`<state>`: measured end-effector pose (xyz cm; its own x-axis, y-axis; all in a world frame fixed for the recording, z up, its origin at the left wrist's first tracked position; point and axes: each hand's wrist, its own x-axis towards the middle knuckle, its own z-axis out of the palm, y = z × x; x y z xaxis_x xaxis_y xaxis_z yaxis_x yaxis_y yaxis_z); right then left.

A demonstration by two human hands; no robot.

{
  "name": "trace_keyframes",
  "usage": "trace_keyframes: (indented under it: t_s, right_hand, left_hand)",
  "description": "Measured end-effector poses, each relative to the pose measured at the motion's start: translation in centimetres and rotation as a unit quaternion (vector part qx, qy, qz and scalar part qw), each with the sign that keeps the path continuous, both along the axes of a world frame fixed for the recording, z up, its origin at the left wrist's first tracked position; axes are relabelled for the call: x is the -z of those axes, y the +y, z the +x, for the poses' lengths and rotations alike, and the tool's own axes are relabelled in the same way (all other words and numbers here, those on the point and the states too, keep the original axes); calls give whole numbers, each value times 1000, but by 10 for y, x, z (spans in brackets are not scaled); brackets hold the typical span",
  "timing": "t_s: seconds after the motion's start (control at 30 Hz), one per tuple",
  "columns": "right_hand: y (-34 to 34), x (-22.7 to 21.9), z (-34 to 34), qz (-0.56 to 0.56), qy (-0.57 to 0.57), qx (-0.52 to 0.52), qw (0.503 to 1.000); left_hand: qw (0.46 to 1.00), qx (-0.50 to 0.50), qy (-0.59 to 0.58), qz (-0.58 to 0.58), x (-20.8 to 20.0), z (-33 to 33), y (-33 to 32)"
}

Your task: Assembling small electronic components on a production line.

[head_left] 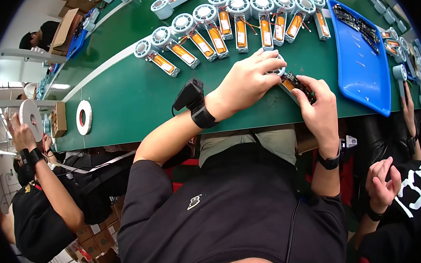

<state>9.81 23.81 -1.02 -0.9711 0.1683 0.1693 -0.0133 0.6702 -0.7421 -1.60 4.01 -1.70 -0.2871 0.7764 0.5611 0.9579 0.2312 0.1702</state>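
Note:
My left hand (247,80) is closed on the round head of a light-blue handheld fan (279,63), which lies on the green table with its open handle pointing toward me. A black circuit board (305,89) sits at the handle, over an orange battery that shows in part. My right hand (320,110) pinches that board between thumb and fingers. Whether the board rests inside the handle or just above it, I cannot tell. Beyond my hands, several similar fans (238,5) stand in a curved row, with orange batteries in their open handles.
A blue tray (365,88) at the right holds several black circuit boards (357,24) at its far end. On the left lies a white tape roll (84,118) near the table edge (117,143). A co-worker's hand (23,135) holds another roll (30,119); another person sits close at right.

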Motion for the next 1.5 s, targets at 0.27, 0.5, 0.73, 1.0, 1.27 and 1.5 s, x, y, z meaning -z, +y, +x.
trace_keyframes:
  t_s: [0.27, 0.5, 0.73, 1.0, 1.27, 1.5]
  right_hand:
    - [-5, 2, -1, 108, 33, -55, 992]
    - [27, 31, -11, -213, -61, -100, 970]
    - [39, 43, -16, -272, -61, -140, 950]
    - [42, 40, -17, -267, -52, -160, 949]
    - [44, 46, -6, -240, -51, -138, 959]
    - [40, 43, -8, -235, -39, -136, 962]
  left_hand:
    - [999, 6, 27, 30, 5, 1, -1]
    - [994, -15, 105, 11, -3, 14, -6]
    - [927, -4, -245, -283, -34, 108, -46]
    - [896, -205, -319, -233, 193, 89, -80]
    - [914, -253, -291, -127, 305, 117, -3]
    - [890, -217, -326, -236, 301, 93, -22]
